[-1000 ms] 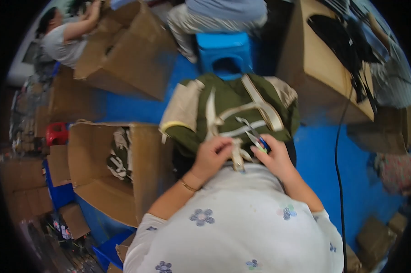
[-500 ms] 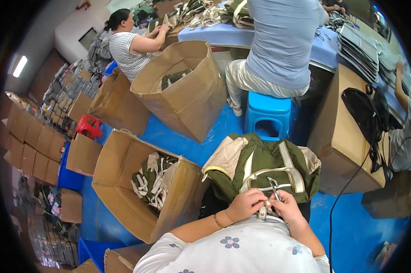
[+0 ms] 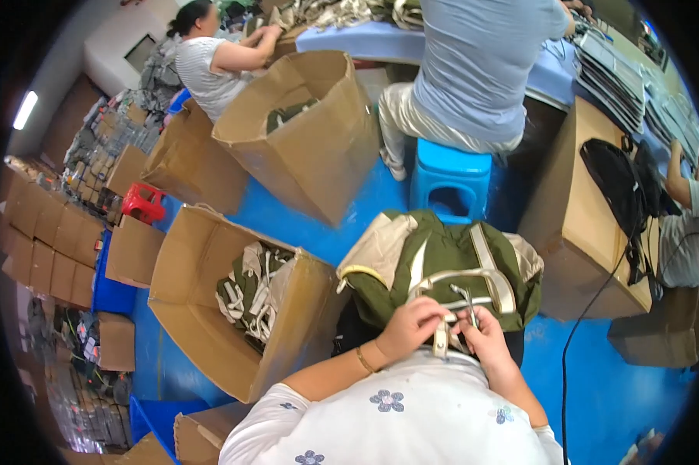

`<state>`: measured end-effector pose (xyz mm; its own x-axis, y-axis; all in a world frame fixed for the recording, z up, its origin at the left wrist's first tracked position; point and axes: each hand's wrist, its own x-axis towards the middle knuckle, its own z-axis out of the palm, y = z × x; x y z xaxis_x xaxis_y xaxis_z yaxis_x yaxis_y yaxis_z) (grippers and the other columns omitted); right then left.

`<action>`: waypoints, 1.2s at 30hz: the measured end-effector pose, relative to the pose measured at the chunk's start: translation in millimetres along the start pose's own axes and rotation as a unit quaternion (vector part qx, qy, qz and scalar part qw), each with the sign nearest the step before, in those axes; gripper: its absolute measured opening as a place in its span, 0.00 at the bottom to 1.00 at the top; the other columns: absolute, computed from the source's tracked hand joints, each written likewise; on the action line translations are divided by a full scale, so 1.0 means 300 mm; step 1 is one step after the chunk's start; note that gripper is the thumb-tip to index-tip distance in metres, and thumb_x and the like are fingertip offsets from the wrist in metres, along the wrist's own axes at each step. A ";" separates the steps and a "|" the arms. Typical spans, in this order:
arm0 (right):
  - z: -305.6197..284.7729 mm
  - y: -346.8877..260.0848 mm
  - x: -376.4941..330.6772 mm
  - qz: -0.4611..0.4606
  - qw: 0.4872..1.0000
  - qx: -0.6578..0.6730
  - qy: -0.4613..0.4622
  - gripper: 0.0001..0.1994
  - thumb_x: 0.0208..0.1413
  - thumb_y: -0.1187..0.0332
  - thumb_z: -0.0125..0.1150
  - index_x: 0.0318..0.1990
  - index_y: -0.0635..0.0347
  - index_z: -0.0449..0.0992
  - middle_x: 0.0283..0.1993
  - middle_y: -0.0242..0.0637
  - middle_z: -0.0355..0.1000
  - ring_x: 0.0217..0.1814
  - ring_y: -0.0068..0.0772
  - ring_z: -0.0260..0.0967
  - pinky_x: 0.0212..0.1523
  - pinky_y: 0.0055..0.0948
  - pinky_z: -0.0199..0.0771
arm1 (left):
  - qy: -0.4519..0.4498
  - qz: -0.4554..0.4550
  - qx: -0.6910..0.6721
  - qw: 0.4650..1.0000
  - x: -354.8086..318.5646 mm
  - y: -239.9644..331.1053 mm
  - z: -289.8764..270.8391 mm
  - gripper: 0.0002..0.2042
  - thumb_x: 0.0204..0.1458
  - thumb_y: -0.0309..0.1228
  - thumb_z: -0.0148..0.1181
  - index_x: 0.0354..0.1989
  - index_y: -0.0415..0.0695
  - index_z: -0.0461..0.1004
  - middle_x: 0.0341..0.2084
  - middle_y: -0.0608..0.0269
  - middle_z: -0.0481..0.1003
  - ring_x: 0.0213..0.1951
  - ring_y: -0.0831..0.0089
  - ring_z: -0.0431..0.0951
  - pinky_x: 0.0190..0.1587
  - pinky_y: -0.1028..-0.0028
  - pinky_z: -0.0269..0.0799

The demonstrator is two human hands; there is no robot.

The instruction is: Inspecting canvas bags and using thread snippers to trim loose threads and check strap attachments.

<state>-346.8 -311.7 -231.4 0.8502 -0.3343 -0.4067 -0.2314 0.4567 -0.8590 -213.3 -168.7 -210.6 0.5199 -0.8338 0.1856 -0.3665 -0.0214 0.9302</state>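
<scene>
Bag: matt green cloth, softly creased; beige cloth side panels; handles of flat cream webbing. Cream strap below its near edge, dull woven cloth. Small tool there: shiny grey metal. Shirt: thin white cloth, matt. Open box: plain brown cardboard, dull, rims a bit rough. Blue stool: smooth plastic, glossy on top. Red stool: plastic too, shiny. Table: pale blue cloth falling over its near edge. Black bag on right-hand box's far corner: soft dark fabric. Floor: smooth blue, faint sheen.
</scene>
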 end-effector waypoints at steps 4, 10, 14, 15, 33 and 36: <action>-0.018 -0.023 -0.019 -0.060 0.995 -0.078 0.005 0.16 0.48 0.75 0.62 0.45 0.62 0.68 0.29 0.24 0.67 0.28 0.11 0.60 0.28 0.13 0.62 | 0.023 -0.007 -0.021 0.999 0.003 -0.005 0.000 0.08 0.46 0.16 0.53 0.35 0.40 0.73 0.30 0.59 0.71 0.27 0.70 0.72 0.29 0.77 0.67; -0.022 -0.070 -0.060 -0.150 0.945 -0.286 0.046 0.18 0.46 0.70 0.65 0.45 0.63 0.71 0.26 0.28 0.67 0.26 0.16 0.59 0.28 0.18 0.64 | 0.054 0.084 0.120 0.988 -0.002 -0.016 0.002 0.07 0.42 0.19 0.58 0.31 0.42 0.73 0.31 0.61 0.73 0.27 0.64 0.74 0.28 0.73 0.71; -0.014 -0.065 -0.076 -0.170 0.924 -0.339 0.049 0.19 0.43 0.70 0.66 0.45 0.64 0.72 0.27 0.34 0.70 0.25 0.21 0.63 0.28 0.21 0.66 | 0.020 0.134 0.153 0.979 0.000 -0.020 0.006 0.08 0.41 0.20 0.59 0.31 0.43 0.73 0.31 0.63 0.72 0.29 0.64 0.75 0.29 0.72 0.72; -0.008 -0.068 -0.079 -0.167 0.920 -0.350 0.051 0.19 0.43 0.70 0.66 0.45 0.64 0.72 0.27 0.33 0.69 0.26 0.19 0.62 0.29 0.19 0.65 | 0.016 0.141 0.158 0.977 0.002 -0.017 0.006 0.08 0.41 0.20 0.59 0.31 0.43 0.73 0.32 0.63 0.72 0.29 0.64 0.75 0.29 0.72 0.72; 0.009 0.002 -0.008 -0.046 0.997 -0.001 0.056 0.09 0.51 0.75 0.60 0.37 0.59 0.65 0.28 0.25 0.66 0.28 0.15 0.64 0.29 0.15 0.65 | 0.048 0.083 0.064 0.993 0.010 -0.027 0.022 0.05 0.40 0.20 0.58 0.28 0.40 0.73 0.27 0.59 0.71 0.30 0.64 0.73 0.32 0.72 0.70; 0.005 -0.023 0.007 -0.020 0.998 -0.037 0.042 0.09 0.52 0.75 0.57 0.40 0.61 0.66 0.34 0.31 0.72 0.28 0.13 0.63 0.26 0.13 0.62 | 0.072 -0.057 0.004 0.996 0.015 -0.025 -0.005 0.05 0.42 0.18 0.58 0.28 0.40 0.72 0.26 0.63 0.70 0.24 0.78 0.68 0.26 0.80 0.65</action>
<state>-342.7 -314.2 -226.0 0.8179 -0.4198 -0.3935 -0.2351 0.3804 -0.8944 -207.1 -171.5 -216.4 0.6635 -0.7382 0.1220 -0.3042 -0.1172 0.9454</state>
